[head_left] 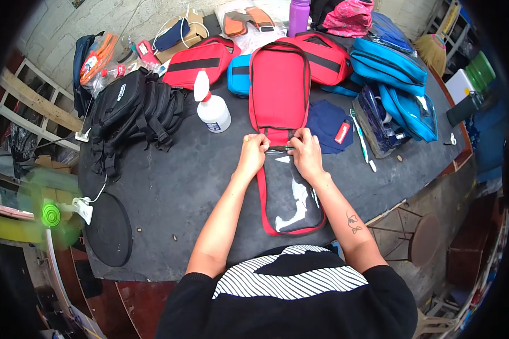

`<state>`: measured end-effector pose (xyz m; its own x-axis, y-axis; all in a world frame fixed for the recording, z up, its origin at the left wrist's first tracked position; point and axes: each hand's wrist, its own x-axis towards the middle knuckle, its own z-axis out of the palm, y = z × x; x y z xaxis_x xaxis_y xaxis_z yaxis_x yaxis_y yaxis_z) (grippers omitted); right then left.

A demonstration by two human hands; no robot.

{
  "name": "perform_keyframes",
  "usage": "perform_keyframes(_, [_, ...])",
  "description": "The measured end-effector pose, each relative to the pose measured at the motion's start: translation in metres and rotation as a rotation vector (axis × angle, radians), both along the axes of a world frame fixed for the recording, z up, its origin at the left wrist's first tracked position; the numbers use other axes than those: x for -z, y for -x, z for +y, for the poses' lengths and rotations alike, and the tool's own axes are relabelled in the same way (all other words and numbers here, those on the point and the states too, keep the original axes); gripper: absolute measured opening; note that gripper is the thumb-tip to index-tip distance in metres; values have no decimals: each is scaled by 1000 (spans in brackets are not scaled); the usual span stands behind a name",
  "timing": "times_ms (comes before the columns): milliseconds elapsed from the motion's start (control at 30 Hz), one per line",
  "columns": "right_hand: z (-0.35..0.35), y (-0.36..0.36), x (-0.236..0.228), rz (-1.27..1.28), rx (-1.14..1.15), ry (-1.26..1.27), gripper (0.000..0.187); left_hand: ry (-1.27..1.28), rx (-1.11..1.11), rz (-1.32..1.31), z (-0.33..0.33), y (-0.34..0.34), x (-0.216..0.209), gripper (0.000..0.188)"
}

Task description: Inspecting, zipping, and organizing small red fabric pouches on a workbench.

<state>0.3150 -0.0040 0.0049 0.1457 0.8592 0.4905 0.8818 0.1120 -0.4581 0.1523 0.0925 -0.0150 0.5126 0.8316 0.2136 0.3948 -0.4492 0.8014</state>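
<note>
A red zippered pouch lies unfolded on the black table in front of me. Its clear plastic flap, edged in red, is spread toward my body. My left hand pinches the pouch at the left end of the fold between body and flap. Opposite it, my right hand is closed on the right end of that fold, fingertips pressed together. A small dark greenish bit shows by the right fingertips; its kind is too small to tell. Beside my right hand lies dark blue cloth with a red-and-white label.
A white spray bottle stands left of the pouch, near a black backpack. More red pouches and blue bags line the back, with a purple bottle. A toothbrush lies right; a green fan stands left.
</note>
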Motion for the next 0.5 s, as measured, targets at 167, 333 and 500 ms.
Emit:
perform_keyframes(167, [6, 2, -1, 51, -54, 9, 21, 511, 111, -129, 20, 14, -6, 10])
perform_keyframes(333, [13, 7, 1, 53, -83, 25, 27, 620, 168, -182, 28, 19, -8, 11])
perform_keyframes(500, [16, 8, 4, 63, -78, 29, 26, 631, 158, -174, 29, 19, -7, 11])
